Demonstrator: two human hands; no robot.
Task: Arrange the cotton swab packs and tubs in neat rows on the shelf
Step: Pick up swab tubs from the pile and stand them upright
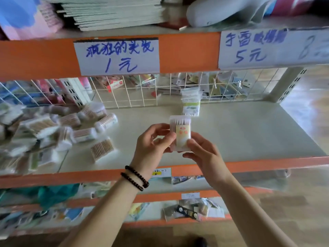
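Up front, the shelf spans the view, cream board with an orange edge and a wire grid at the back. A loose heap of swab packs sprawls on its left side. One stack stands upright near the grid. Above mid-shelf, the left hand and right hand both pinch a clear tub, held upright, each grip closed round it
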